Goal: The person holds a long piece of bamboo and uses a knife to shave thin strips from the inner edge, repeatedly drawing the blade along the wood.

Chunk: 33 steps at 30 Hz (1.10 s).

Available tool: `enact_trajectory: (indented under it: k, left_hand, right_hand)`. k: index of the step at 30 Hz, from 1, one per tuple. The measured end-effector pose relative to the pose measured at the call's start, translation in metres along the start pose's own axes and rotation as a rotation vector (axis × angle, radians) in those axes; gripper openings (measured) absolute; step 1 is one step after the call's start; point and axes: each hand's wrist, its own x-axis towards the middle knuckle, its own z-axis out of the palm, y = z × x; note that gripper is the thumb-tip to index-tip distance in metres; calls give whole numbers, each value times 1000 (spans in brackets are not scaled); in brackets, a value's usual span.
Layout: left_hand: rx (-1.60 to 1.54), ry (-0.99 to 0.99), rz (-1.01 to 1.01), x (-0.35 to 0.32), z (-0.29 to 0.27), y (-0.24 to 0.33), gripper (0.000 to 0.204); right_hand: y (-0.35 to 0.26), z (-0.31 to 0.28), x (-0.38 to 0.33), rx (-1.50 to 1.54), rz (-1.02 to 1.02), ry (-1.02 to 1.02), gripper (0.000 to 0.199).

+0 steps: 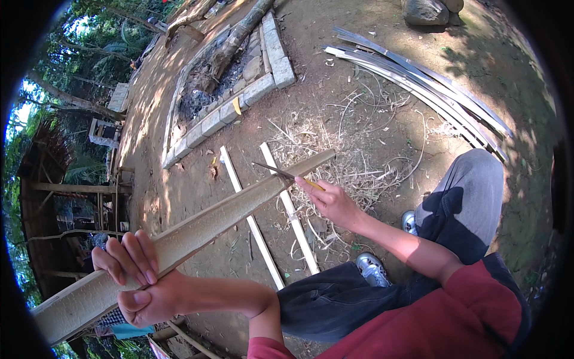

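A long split bamboo slat runs slantwise across the view, from the lower left up to the middle, its pale side facing up. My left hand is closed around it at the lower left, fingers over the far edge and thumb on the near side. My right hand grips a knife by its yellow handle. The thin dark blade lies across the slat near its far end and points left. Whether the edge is biting into the bamboo, I cannot tell.
Two pale strips lie on the dirt beneath the slat. Curled shavings spread around them. A bundle of long strips rests at the upper right. Block edging borders a fire pit with a log. My bent knees flank the right side.
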Motion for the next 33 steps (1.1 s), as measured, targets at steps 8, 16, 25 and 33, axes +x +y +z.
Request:
enact_trajectory:
  k: [8,16,25,33]
  left_hand:
    - [-36,-33,-9,4,-14,2,30]
    - [-2,-24,-4,-2,-11,2,30]
    - [20,3,11,1,-8,2,28]
    - [29,23,17,2,-9,3,30]
  right_hand:
    - [-15,-1,12,30,134,-50,54]
    - [-10,-2,14,128,285,-42,54]
    - [-12,-2,20,127,224,-37,49]
    - [-10,-6,5,204,712,-280,52]
